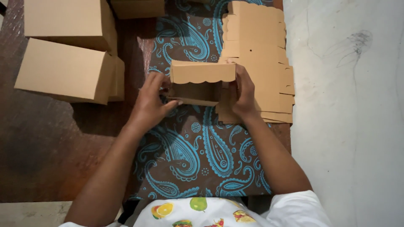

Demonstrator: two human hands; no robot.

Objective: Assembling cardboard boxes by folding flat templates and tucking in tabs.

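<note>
- Left hand [149,103]: fingers curled against the left side of a half-folded cardboard box [201,83], thumb at its lower edge.
- Right hand [243,92]: fingers clasped round the box's right end.
- The box, with a scalloped flap, is held over a brown and blue paisley cloth [198,155].
- Just right: a stack of flat box blanks [261,46].
- Left, on the worktop [46,138]: finished boxes [67,69].

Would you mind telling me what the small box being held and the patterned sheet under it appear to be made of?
The small box, held between the left hand and right hand, looks like plain matte brown cardboard: flat tan panels, a die-cut scalloped flap, sharp folds. The patterned sheet seems to be cloth or soft mat, brown with turquoise paisley print and no glare; which one is unclear.
</note>
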